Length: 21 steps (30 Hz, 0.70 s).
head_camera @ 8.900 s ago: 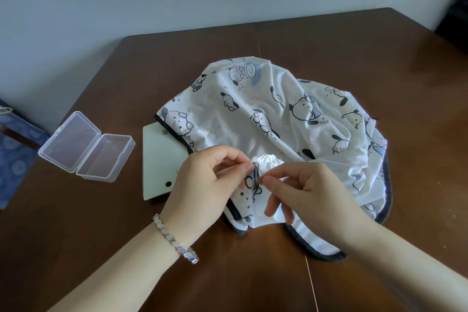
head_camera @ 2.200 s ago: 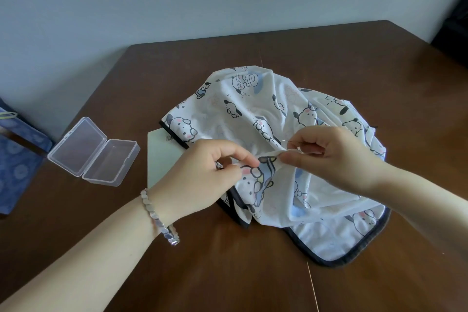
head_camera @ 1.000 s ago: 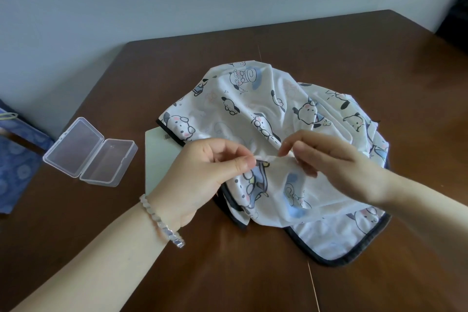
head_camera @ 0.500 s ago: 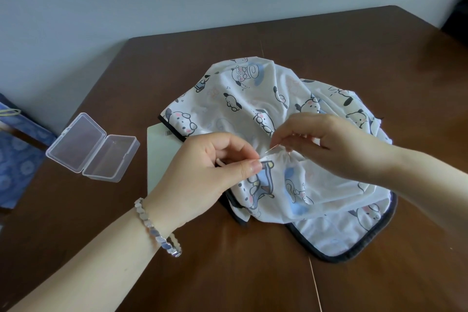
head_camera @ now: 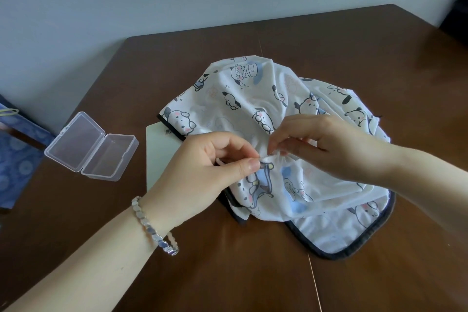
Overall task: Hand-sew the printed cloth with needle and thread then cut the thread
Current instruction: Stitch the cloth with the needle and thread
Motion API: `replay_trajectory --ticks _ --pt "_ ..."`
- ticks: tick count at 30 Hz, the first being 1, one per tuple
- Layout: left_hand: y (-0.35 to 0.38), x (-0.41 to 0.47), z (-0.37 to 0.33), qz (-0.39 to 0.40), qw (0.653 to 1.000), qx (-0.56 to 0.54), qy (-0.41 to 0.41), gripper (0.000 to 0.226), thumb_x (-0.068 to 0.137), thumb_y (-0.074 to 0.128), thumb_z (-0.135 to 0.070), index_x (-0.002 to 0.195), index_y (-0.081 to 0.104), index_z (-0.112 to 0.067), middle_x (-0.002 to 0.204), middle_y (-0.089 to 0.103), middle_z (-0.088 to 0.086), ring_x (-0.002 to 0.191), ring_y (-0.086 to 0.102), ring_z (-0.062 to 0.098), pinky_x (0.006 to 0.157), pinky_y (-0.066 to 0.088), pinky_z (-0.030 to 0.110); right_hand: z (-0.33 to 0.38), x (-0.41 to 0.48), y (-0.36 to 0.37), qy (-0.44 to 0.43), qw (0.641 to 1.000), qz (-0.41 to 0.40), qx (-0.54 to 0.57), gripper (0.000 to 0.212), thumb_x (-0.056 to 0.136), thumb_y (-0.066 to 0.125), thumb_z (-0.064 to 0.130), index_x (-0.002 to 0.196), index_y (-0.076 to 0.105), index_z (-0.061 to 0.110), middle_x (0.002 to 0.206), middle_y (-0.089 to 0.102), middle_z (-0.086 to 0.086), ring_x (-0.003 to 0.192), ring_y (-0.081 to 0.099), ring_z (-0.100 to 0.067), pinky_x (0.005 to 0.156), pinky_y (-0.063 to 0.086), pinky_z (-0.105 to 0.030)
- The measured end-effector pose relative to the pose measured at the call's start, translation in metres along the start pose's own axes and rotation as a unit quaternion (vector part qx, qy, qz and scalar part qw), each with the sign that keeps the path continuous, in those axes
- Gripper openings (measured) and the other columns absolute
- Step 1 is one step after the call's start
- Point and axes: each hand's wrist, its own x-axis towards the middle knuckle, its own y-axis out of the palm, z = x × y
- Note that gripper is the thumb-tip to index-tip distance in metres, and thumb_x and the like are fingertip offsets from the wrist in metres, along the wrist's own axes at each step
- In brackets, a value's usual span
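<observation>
I have the white printed cloth [head_camera: 243, 99], cartoon dogs on it and a dark binding round its edge, heaped in the middle of the brown wooden table [head_camera: 329, 40]. Its near part is bunched up between both hands, so the working fold sits raised where I can see it. My left hand [head_camera: 202, 167] grips a gathered fold with thumb and forefinger pressed together on the fabric. I judge this keeps the stitch line taut and stops the soft cloth sliding as the point goes through. My right hand [head_camera: 329, 144] meets it from the other side, its fingers [head_camera: 276, 143] pinched together right at that pucker. A thin grey sliver there I take for the needle [head_camera: 274, 152], though it is too fine to be sure, and the thread I cannot make out. The rest of the cloth lies slack on the table, so only the small pinched piece is under tension. A pale flat card [head_camera: 162, 154] lies partly under the cloth's left edge. A clear plastic box [head_camera: 93, 147] sits open with its lid laid back, well to the left; it is presumably the needle's case, out of the way yet within reach. No scissors are in sight, so by my reckoning the stitching is under way and the cutting not yet due
</observation>
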Motion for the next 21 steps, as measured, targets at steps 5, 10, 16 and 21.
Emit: replay_trajectory --ticks 5,10,16,21 --pt "-0.002 0.002 0.004 0.019 0.999 -0.03 -0.028 0.008 0.072 0.07 -0.01 0.069 0.071 -0.018 0.063 0.068 -0.001 0.059 0.059 0.005 0.062 0.048 0.016 0.001 0.0 0.004 -0.038 0.999 -0.009 0.015 0.014 0.089 0.051 0.021 0.091 0.064 0.027 0.079 0.055 0.022 0.076 0.057 0.004 0.071 0.041 -0.005" --pt "0.0 0.006 0.005 0.039 0.997 -0.058 -0.029 0.008 0.058 0.069 -0.024 0.064 0.072 -0.02 0.062 0.069 -0.001 0.06 0.062 0.005 0.06 0.048 0.013 0.002 -0.002 0.008 -0.098 0.995 -0.022 -0.015 0.024 0.089 0.047 0.015 0.091 0.07 0.012 0.083 0.053 0.019 0.078 0.053 0.008 0.075 0.039 -0.004" --pt "0.005 0.011 0.011 0.021 0.997 -0.069 -0.004 0.012 0.059 0.08 -0.024 0.068 0.073 -0.019 0.064 0.069 0.001 0.064 0.063 0.01 0.063 0.05 0.017 -0.002 -0.009 0.014 -0.112 0.992 -0.055 0.006 0.02 0.088 0.05 0.006 0.091 0.069 0.003 0.082 0.062 0.0 0.078 0.057 0.001 0.075 0.043 -0.009" --pt "0.01 0.012 0.019 0.0 0.995 -0.098 0.005 0.009 0.063 0.08 -0.024 0.064 0.071 -0.022 0.059 0.066 -0.003 0.059 0.061 0.007 0.059 0.049 0.017 -0.005 -0.017 0.022 -0.053 0.99 -0.087 0.099 0.021 0.087 0.053 0.013 0.105 0.058 0.024 0.084 0.064 0.021 0.081 0.064 0.006 0.076 0.048 -0.009"
